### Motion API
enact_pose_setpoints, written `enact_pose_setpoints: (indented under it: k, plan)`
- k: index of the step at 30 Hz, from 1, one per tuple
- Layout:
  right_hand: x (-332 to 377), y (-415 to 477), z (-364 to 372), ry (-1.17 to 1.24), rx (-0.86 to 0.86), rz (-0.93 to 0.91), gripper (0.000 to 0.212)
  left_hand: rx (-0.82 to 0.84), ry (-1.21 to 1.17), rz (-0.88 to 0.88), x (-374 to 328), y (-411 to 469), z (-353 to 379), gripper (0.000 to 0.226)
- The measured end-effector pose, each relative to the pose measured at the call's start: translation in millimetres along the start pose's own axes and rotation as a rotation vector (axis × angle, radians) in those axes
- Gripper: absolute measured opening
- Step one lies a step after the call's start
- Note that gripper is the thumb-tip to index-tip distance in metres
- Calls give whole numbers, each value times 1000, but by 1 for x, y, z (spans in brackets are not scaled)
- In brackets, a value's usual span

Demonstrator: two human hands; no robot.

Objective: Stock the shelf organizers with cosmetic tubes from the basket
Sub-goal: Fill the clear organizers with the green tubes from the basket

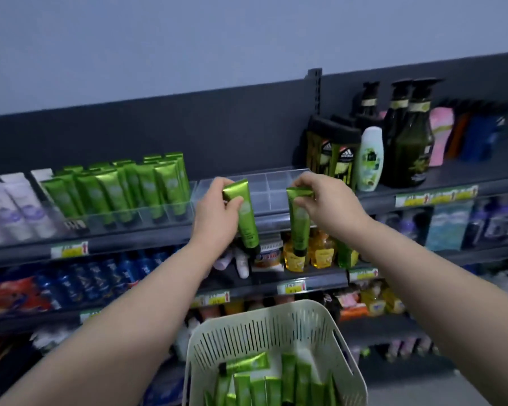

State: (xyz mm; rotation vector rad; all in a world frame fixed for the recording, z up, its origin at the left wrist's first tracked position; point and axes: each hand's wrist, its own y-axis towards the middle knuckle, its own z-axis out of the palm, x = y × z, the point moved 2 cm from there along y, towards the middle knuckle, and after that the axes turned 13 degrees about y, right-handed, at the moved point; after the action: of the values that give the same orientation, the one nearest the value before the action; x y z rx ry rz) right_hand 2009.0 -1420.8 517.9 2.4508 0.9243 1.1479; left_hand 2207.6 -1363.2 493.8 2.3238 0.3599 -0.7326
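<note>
My left hand (217,212) grips a green cosmetic tube (245,221), cap down, in front of a clear shelf organizer (264,189) whose compartments show no tubes. My right hand (320,197) pinches the crimped top of a second green tube (299,227), which hangs cap down just right of the first. A neighbouring clear organizer (159,215) to the left stands full of several upright green tubes (115,189). Below, a cream slotted basket (264,326) holds several more green tubes (264,385).
White-and-lilac tubes (15,209) fill the far left of the top shelf. Dark pump bottles (405,136) and a white bottle (370,159) stand right of the organizer. Lower shelves carry blue bottles (100,279), yellow pouches (308,253) and price tags (69,249).
</note>
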Motion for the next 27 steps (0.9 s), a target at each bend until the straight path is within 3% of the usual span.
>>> enact_pose_setpoints:
  k: [5,15,20,27]
  plan:
    - [6,39,-18,46,-55,-67,16,-69,-11,-19,-16,39,-10,17]
    - [4,141,3,233,20,-152,15,-216,294,-143,-24,146,-37,17]
    - [2,189,26,260,121,-183,14,-149,386,-184,-8,191,-26,15]
    - [0,223,63,304,70,-171,13,11,520,-191,39,238,1,22]
